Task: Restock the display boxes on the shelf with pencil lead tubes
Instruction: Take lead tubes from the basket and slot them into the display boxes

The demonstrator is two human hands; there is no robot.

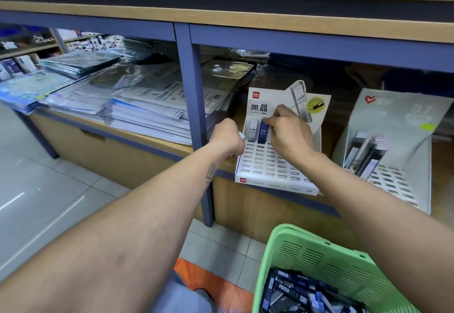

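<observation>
A white slotted display box (267, 165) stands on the shelf edge, its back card printed with HB 0.5. In its top row stand a white lead tube (252, 130) and a dark blue lead tube (262, 132). My right hand (288, 132) pinches the top of the blue tube in its slot. My left hand (227, 138) is closed at the box's left edge, with a pale tube end (242, 135) sticking out of the fist. A green basket (319, 258) at the lower right holds several dark lead tubes (302, 293).
A second grey display box (393, 140) with a few tubes stands to the right. A blue shelf post (194, 106) rises just left of my left hand. Stacks of plastic-wrapped paper goods (137, 106) fill the left bay. Tiled floor lies below.
</observation>
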